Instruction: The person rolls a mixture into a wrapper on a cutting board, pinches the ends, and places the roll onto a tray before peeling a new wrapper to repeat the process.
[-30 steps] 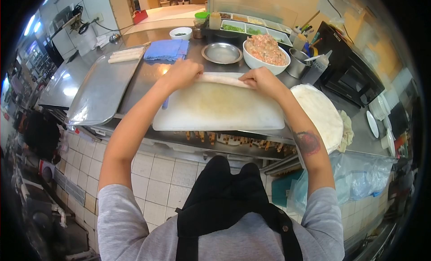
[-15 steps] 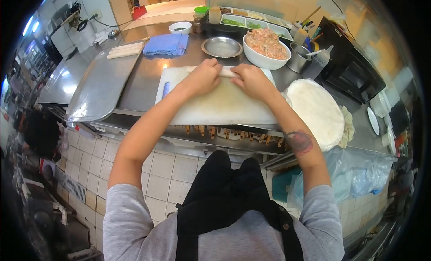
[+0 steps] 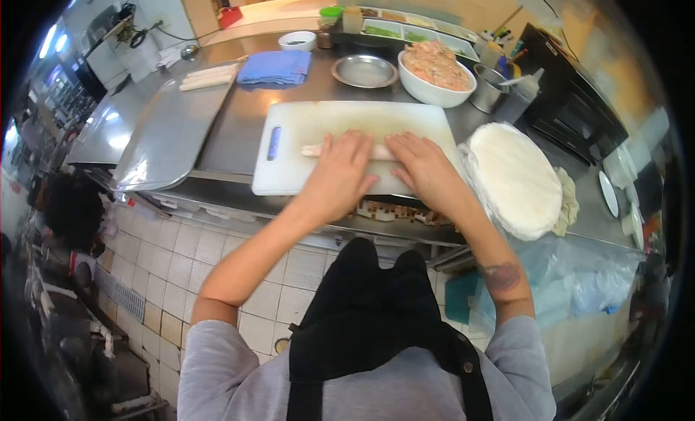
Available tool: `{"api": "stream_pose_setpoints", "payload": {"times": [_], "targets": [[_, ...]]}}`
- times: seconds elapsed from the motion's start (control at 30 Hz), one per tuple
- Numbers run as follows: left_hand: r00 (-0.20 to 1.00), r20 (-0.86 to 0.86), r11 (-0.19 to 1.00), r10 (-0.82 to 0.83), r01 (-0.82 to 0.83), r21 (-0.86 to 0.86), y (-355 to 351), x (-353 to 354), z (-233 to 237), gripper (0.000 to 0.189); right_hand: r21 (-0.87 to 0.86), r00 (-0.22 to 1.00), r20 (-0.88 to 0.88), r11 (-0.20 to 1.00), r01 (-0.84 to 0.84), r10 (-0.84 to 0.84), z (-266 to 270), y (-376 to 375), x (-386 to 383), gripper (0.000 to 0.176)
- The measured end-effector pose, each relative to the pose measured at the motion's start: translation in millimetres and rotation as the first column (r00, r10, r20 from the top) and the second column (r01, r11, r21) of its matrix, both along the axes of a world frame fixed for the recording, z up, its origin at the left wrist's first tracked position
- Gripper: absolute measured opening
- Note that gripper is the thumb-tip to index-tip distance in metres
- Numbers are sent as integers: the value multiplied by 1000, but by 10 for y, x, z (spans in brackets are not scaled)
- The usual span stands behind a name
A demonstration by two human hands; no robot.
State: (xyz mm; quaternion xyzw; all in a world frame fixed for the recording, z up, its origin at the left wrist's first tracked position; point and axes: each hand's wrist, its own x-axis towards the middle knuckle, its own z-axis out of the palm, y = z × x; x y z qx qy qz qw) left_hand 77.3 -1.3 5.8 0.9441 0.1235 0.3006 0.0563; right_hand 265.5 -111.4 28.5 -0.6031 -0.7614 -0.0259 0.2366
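A long, thin, pale wrapped roll [image 3: 311, 151] lies crosswise on the white cutting board [image 3: 289, 176]. My left hand [image 3: 342, 171] rests on the roll left of its middle, fingers stretched forward and thumb pointing right. Just to the right, my right hand [image 3: 428, 167] lies flat over the other part, its fingers extended too. A short stretch of the roll shows between the hands, and its right end is hidden under my right hand. On the metal tray [image 3: 156, 142] at the left, several similar rolls [image 3: 208, 78] lie side by side.
Behind the board stand a blue folded cloth [image 3: 275, 67], a shallow metal dish [image 3: 365, 71] and a white bowl [image 3: 439, 95] heaped with pinkish filling [image 3: 436, 65]. At the right is a stack of round white sheets [image 3: 512, 178]. Beyond are a metal cup [image 3: 487, 88] and topping trays [image 3: 382, 31].
Both hands have drawn the roll from the board's far edge toward me. Their fingers, curled around it before, now lie stretched flat on top. The view has shifted slightly.
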Motion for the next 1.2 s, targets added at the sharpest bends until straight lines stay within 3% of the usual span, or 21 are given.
{"api": "stream_pose_setpoints", "payload": {"times": [0.03,0.1,0.13,0.17,0.4,0.5,0.63,0.8,0.9,0.97,1.0,1.03,1.1,1.17,1.2], "targets": [[998,-4,992,68,-67,109,-65,22,-32,66,19,996,63,997,69,-70,-36,-53,-89,47],[980,-193,999,46,-47,4,-86,59,-44,80,73,991,99,993,87,-94,-98,-13,-197,54],[987,-152,999,49,-46,25,-41,95,-160,82,-7,983,119,990,142,-140,-134,20,-160,57],[987,-158,999,39,-38,12,22,125,-145,81,-87,972,147,976,197,-183,-147,98,-118,60],[976,-210,997,60,-67,-28,424,408,-18,82,-151,970,103,960,234,-220,-95,529,128,60],[968,-250,996,21,-42,-78,182,215,19,82,-93,975,130,977,194,-181,-111,267,7,63],[984,-175,1000,31,-31,6,-130,-13,-75,85,-71,969,176,980,188,-173,-104,-47,-202,67],[972,-226,998,56,-55,10,127,187,-40,86,-77,966,181,976,202,-186,-184,246,-5,69],[955,-296,988,18,-62,-141,268,314,58,85,-73,973,132,977,198,-187,-45,420,120,66],[978,-188,995,90,-97,-28,199,281,87,84,-206,986,-7,965,164,-169,125,345,185,58],[997,32,993,66,-69,94,75,215,91,69,-147,991,34,980,133,-129,147,294,196,48],[998,36,995,52,-55,84,-81,134,107,69,-156,989,40,977,148,-143,168,222,185,48],[961,274,937,-49,140,-321,-405,-37,136,48,-170,992,-8,978,124,-127,203,51,95,40],[983,185,781,20,100,-616,-725,-176,54,29,-154,987,-1,976,156,-158,242,-179,-100,36],[983,186,775,10,110,-622,-782,-164,-94,29,-206,972,-46,954,217,-231,310,-323,-232,39]]}}
